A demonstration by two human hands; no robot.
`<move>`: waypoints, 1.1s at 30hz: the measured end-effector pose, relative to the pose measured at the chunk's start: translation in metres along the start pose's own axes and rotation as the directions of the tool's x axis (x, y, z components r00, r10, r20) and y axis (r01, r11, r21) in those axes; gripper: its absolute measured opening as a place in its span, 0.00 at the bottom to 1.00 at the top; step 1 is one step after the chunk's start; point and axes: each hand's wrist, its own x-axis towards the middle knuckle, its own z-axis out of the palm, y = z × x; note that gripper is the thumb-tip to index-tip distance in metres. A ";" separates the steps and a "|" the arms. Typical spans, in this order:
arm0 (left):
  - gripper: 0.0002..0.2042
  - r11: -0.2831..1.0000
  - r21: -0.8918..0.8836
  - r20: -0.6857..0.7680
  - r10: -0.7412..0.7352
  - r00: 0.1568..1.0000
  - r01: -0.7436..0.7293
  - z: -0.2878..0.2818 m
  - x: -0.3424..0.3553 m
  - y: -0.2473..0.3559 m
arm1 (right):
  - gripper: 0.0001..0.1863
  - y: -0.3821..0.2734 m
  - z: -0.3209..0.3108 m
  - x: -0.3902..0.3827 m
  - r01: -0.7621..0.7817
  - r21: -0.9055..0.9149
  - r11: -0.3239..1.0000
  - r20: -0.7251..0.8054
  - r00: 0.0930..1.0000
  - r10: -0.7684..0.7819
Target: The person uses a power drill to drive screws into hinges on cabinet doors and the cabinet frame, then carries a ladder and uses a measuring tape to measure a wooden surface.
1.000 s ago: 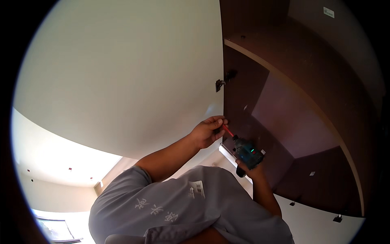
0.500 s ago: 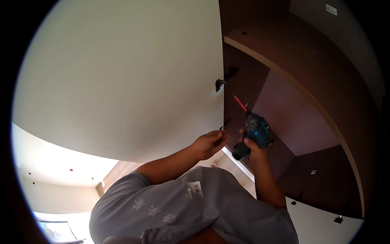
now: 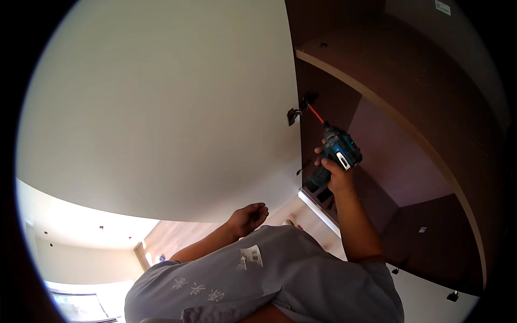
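Note:
My right hand (image 3: 334, 173) grips a teal and black cordless drill (image 3: 342, 144), raised inside the dark brown cabinet. Its long red-shafted bit (image 3: 316, 113) points up, its tip at a dark hinge fitting (image 3: 309, 100) on the cabinet's inner side; whether they touch I cannot tell. A hinge (image 3: 292, 117) sits on the edge of the large off-white door (image 3: 161, 107), beside that fitting. My left hand (image 3: 248, 218) is lower, below the door, its fingers curled closed; what they hold, if anything, is hidden.
A curved-looking brown shelf edge (image 3: 377, 97) arcs over the drill. Another hinge (image 3: 300, 170) is lower on the door's edge. More hinges (image 3: 452, 295) show at bottom right. A bright window (image 3: 75, 304) is at lower left, and my grey-shirted body (image 3: 258, 285) fills the bottom.
The drill in my right hand has risen, bringing the bit's tip up to the upper hinge fitting. My left hand has let the bit go and moved down and left.

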 end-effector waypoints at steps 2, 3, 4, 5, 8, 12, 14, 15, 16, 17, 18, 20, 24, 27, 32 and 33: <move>0.09 1.000 0.010 0.064 -0.020 0.998 0.019 -0.005 0.003 -0.003 | 0.31 0.003 0.001 0.002 0.000 0.018 1.000 0.010 1.000 0.000; 0.09 0.999 0.025 0.054 -0.022 0.998 0.021 -0.004 0.003 -0.003 | 0.31 0.005 0.000 0.003 -0.020 0.002 1.000 0.018 1.000 0.020; 0.09 0.999 0.041 0.045 -0.025 0.999 0.023 -0.002 0.003 -0.003 | 0.31 0.008 -0.001 0.005 -0.038 -0.014 0.999 0.025 0.999 0.039; 0.09 0.998 0.058 0.035 -0.028 0.999 0.026 0.001 0.004 -0.003 | 0.31 0.010 -0.003 0.005 -0.056 -0.031 0.998 0.031 0.998 0.057; 0.10 0.997 0.072 0.017 -0.028 0.999 0.026 0.006 0.006 -0.002 | 0.31 0.013 -0.002 0.001 -0.034 -0.117 0.993 0.031 0.999 0.037; 0.11 0.998 0.059 0.151 -0.040 0.988 0.031 0.021 0.029 0.003 | 0.29 0.008 -0.012 -0.014 0.013 -0.185 0.983 0.014 1.000 -0.011; 0.12 0.998 0.049 0.214 -0.041 0.976 0.031 0.038 0.043 0.006 | 0.27 -0.005 -0.009 -0.028 -0.008 -0.201 0.980 0.016 1.000 0.012; 0.13 0.998 0.049 0.240 -0.041 0.970 0.030 0.052 0.050 0.007 | 0.27 -0.010 -0.013 -0.036 -0.011 -0.210 0.978 0.026 1.000 0.017; 0.15 0.998 0.066 0.275 -0.031 0.961 0.014 0.066 0.057 0.008 | 0.26 -0.016 -0.016 -0.043 -0.014 -0.220 0.975 0.031 0.999 0.021; 0.15 0.998 0.068 0.314 -0.035 0.949 0.014 0.085 0.057 0.010 | 0.27 -0.028 -0.012 -0.050 -0.048 -0.249 0.967 0.017 0.998 0.054; 0.16 0.997 0.073 0.355 -0.039 0.934 0.014 0.106 0.056 0.015 | 0.29 -0.037 -0.012 -0.057 -0.064 -0.289 0.955 0.026 0.997 0.075; 0.19 0.998 0.065 0.502 -0.041 0.864 0.010 0.134 0.063 0.024 | 0.33 -0.051 -0.017 -0.070 -0.093 -0.367 0.926 0.049 0.992 0.119; 0.24 0.999 0.032 0.606 -0.049 0.794 0.037 0.190 0.049 0.037 | 0.35 -0.060 -0.033 -0.099 -0.147 -0.431 0.890 0.078 0.977 0.199; 0.18 0.998 0.040 0.584 -0.066 0.809 0.053 0.200 0.043 0.039 | 0.27 -0.065 -0.034 -0.120 -0.131 -0.492 0.861 0.058 0.982 0.182; 0.09 0.997 0.075 0.550 -0.029 0.834 -0.015 0.195 0.044 0.033 | 0.23 -0.073 -0.033 -0.136 -0.164 -0.510 0.844 0.014 0.980 0.199; 0.09 0.996 0.086 0.536 -0.018 0.844 -0.034 0.195 0.043 0.033 | 0.23 -0.072 -0.035 -0.138 -0.149 -0.531 0.834 0.020 0.982 0.188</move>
